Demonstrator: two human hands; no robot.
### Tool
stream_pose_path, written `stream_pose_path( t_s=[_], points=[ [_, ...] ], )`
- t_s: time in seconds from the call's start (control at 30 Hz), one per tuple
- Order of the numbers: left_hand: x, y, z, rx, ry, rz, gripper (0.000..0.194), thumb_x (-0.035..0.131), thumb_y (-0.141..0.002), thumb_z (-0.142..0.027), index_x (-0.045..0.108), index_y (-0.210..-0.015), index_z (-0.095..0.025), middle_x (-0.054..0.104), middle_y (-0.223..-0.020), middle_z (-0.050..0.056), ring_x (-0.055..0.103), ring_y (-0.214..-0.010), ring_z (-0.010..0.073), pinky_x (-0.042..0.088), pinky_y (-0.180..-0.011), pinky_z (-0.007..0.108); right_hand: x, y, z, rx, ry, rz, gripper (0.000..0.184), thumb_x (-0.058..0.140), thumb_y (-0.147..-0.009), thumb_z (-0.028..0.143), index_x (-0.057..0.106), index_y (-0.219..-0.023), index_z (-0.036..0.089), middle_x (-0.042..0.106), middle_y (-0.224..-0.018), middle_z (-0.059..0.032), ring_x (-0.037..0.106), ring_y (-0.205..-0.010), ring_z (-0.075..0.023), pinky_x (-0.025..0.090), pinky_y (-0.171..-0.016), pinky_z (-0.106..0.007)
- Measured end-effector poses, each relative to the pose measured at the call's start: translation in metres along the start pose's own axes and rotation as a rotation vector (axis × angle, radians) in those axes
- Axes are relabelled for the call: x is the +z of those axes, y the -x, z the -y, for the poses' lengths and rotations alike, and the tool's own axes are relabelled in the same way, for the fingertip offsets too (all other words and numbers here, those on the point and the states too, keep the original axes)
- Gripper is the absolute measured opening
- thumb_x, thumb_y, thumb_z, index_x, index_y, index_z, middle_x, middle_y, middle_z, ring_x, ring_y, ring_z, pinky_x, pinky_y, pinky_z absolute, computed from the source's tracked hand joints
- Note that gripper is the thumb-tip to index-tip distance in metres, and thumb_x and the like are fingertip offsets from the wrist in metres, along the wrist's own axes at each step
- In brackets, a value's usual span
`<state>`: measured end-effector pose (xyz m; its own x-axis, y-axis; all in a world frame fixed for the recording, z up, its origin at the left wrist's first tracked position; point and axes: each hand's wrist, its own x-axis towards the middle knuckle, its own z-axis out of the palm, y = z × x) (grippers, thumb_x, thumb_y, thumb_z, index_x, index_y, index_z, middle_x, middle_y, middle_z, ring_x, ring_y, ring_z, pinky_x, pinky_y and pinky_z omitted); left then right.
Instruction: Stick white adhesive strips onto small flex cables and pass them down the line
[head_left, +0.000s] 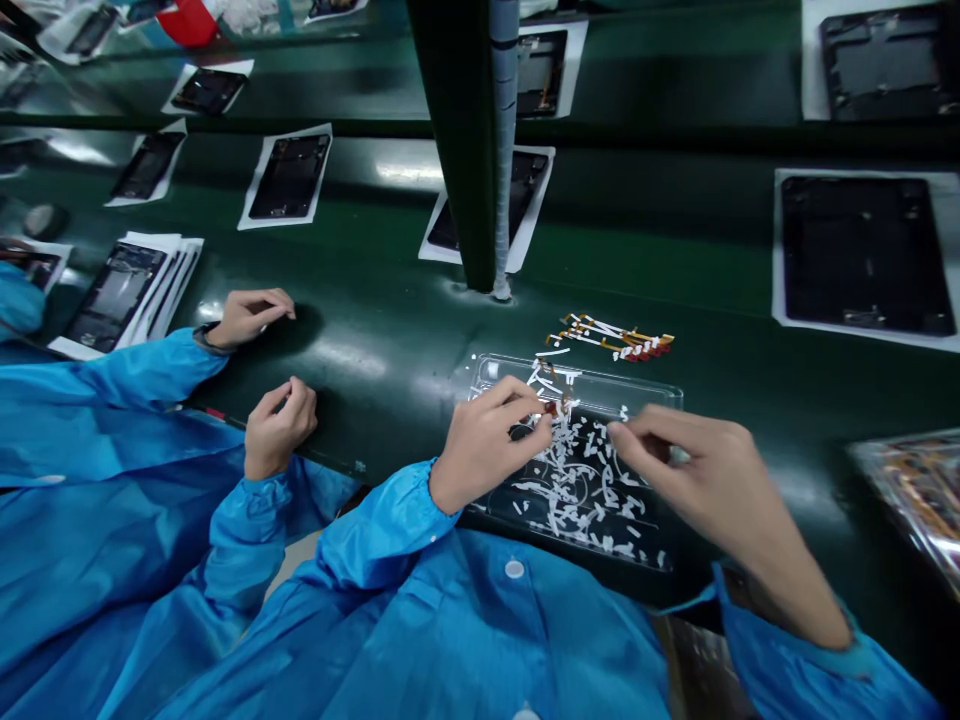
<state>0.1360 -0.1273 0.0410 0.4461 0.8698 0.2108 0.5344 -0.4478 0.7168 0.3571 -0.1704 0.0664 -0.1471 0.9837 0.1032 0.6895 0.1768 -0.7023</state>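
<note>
My left hand (491, 440) pinches a thin orange-brown flex cable (551, 380) between thumb and forefinger, over the left part of a clear plastic tray (645, 392). Across the tray's dark bottom lie many small white strips and scraps (592, 500). My right hand (694, 462) is over the tray's right side, thumb and forefinger pressed together. Whatever its fingertips hold, if anything, is too small to make out. Just beyond the tray, several flex cables (611, 335) with white strips and dark red ends rest side by side on the green surface.
A green post with a grey conduit (504, 150) rises behind the tray. Dark device panels on white sheets (866, 255) lie along the line. A co-worker's hands (281, 425) rest at left, near stacked panels (120, 290). At right is a container of flex cables (919, 490).
</note>
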Motion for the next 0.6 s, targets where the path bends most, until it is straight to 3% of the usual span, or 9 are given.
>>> stream_pose_path(
  t_s=[0.1,0.2,0.27,0.4,0.6],
  points=[
    [-0.010,-0.002,0.003,0.078,-0.066,0.027,0.015,0.057,-0.094,-0.022,0.070,-0.088,-0.019,0.071,-0.094,0.004,0.066,-0.081,0.0145,0.051,-0.070,0.027,-0.006,-0.010,0.008,-0.132,0.055,0.071,0.014,0.060,-0.098,0.032,0.069,-0.101,0.022,0.069,-0.087,-0.0027,0.062,-0.066,-0.0148,0.048,-0.058,-0.029],
    [-0.021,-0.001,0.006,0.078,-0.013,0.065,0.016,0.057,-0.094,-0.021,0.071,-0.089,-0.019,0.072,-0.094,0.004,0.066,-0.080,0.0143,0.050,-0.069,0.027,0.000,-0.031,0.024,-0.315,0.034,0.179,0.028,0.056,-0.101,0.026,0.062,-0.128,0.023,0.068,-0.117,-0.0080,0.069,-0.094,-0.0192,0.056,-0.078,-0.032],
    [-0.029,0.001,0.009,0.001,0.119,0.043,0.016,0.058,-0.094,-0.020,0.072,-0.087,-0.018,0.072,-0.093,0.004,0.066,-0.080,0.0138,0.050,-0.069,0.026,0.004,-0.044,0.035,-0.398,0.039,0.188,0.023,0.056,-0.100,0.023,0.062,-0.123,0.021,0.068,-0.113,-0.0085,0.068,-0.097,-0.0194,0.056,-0.080,-0.032],
    [-0.042,0.010,0.015,-0.132,0.342,-0.053,0.014,0.062,-0.093,-0.020,0.073,-0.085,-0.016,0.072,-0.089,0.005,0.064,-0.074,0.0123,0.047,-0.059,0.023,0.011,-0.050,0.048,-0.514,0.200,0.069,0.013,0.063,-0.096,0.019,0.064,-0.108,0.017,0.071,-0.099,-0.0080,0.069,-0.089,-0.0206,0.055,-0.075,-0.032],
    [-0.045,0.014,0.015,-0.170,0.378,-0.079,0.011,0.064,-0.091,-0.018,0.074,-0.088,-0.017,0.073,-0.095,0.006,0.064,-0.076,0.0125,0.047,-0.061,0.024,0.036,-0.052,0.049,-0.685,0.414,-0.046,0.010,0.066,-0.091,0.013,0.065,-0.101,0.013,0.073,-0.094,-0.0093,0.068,-0.080,-0.0216,0.050,-0.071,-0.036]
  ],
)
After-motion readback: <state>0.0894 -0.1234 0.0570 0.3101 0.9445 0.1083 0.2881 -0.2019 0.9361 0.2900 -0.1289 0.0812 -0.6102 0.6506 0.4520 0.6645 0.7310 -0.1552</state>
